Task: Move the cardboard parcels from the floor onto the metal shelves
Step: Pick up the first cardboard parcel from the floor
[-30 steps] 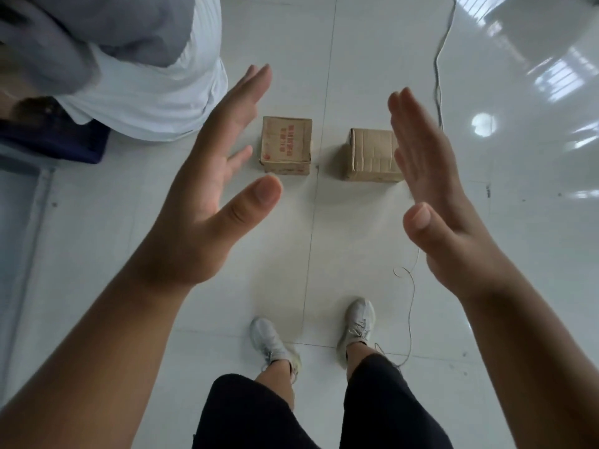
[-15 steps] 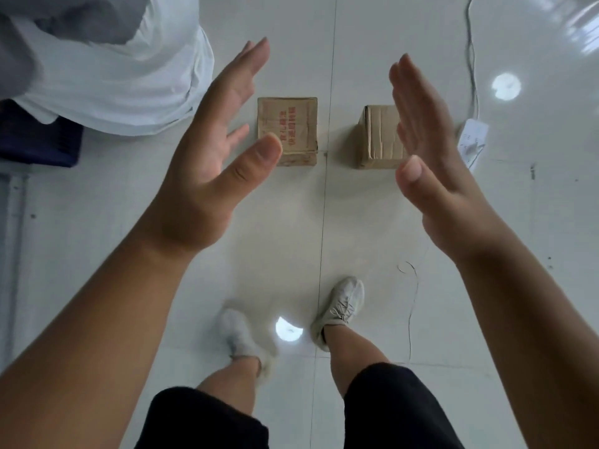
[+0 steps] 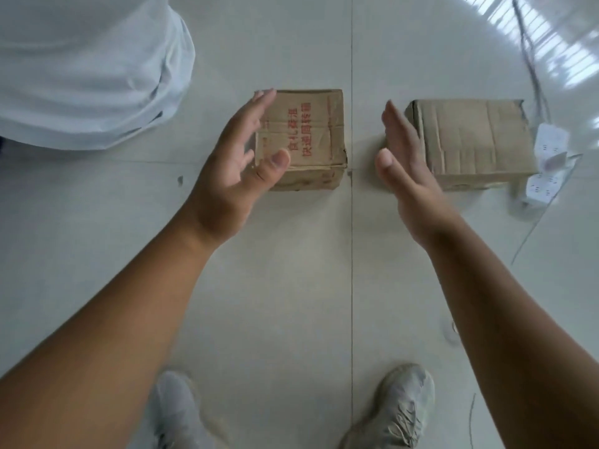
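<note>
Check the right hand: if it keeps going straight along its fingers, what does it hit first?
Probably the plain cardboard parcel: the right hand points at its near left corner. Depth is unclear; it might pass into the gap beside the red-printed parcel and reach the floor.

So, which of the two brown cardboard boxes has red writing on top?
The brown cardboard box with red characters, between both hands; the plain brown cardboard box beside it has none.

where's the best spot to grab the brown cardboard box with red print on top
Grip the brown cardboard box with red print by its two opposite side walls, one palm on each, coming down from above. It sits flat on the floor with upright sides. The left hand and right hand are open, already flanking it.
</note>
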Motion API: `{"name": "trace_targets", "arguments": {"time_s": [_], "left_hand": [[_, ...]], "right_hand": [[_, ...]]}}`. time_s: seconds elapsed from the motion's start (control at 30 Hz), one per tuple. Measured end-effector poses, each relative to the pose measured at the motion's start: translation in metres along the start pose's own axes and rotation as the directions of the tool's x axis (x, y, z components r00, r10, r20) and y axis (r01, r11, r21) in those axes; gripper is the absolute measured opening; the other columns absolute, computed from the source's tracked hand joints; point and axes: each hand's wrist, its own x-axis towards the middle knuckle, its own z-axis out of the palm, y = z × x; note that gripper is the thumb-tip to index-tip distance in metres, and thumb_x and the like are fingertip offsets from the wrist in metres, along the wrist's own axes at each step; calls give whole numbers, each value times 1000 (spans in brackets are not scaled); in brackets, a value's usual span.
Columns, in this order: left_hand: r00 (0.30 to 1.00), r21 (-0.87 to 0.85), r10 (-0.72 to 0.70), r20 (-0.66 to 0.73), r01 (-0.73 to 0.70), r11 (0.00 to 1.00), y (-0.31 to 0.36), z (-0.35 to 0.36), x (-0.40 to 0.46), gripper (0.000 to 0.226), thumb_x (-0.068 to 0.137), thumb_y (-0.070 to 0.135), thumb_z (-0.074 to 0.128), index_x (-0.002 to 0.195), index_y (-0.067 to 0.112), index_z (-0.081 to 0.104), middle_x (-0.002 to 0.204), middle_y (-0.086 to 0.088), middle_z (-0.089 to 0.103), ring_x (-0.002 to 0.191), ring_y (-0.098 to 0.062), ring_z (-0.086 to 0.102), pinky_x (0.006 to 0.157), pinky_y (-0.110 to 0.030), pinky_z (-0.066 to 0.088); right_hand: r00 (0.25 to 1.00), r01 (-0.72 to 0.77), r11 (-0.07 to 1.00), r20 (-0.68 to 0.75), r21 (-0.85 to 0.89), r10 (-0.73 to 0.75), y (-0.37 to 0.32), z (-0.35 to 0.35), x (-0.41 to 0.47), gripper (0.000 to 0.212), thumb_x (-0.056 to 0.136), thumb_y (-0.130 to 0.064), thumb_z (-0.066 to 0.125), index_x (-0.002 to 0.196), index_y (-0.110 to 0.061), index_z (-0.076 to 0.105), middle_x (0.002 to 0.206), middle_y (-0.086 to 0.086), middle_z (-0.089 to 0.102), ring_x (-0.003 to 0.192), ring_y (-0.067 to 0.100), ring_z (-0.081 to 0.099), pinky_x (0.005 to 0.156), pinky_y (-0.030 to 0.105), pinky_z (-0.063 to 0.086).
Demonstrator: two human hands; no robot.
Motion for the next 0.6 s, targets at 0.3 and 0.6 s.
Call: {"name": "trace_targets", "arguments": {"time_s": [0.3,0.6], "left_hand": [[990,59,-10,-138,18,998,-171,-13,88,77,97,45,55,166,29,27,178,5,21,165,-22,20,115,-7,28],[970,-31,-175,-168,172,985,-223,0,119,104,85,49,72,170,24,17,164,9,48,150,-12,50,128,-43,37]], "right_hand": [[996,-75,997,-54,-3,75,148,37,109,80,106,-45,55,168,-31,6,176,-11,13,141,-4,18,113,26,23],[998,-28,998,52,-61,32,167,61,142,82,91,-41,75,159,-28,32,150,1,57,139,22,59,110,50,56]]}}
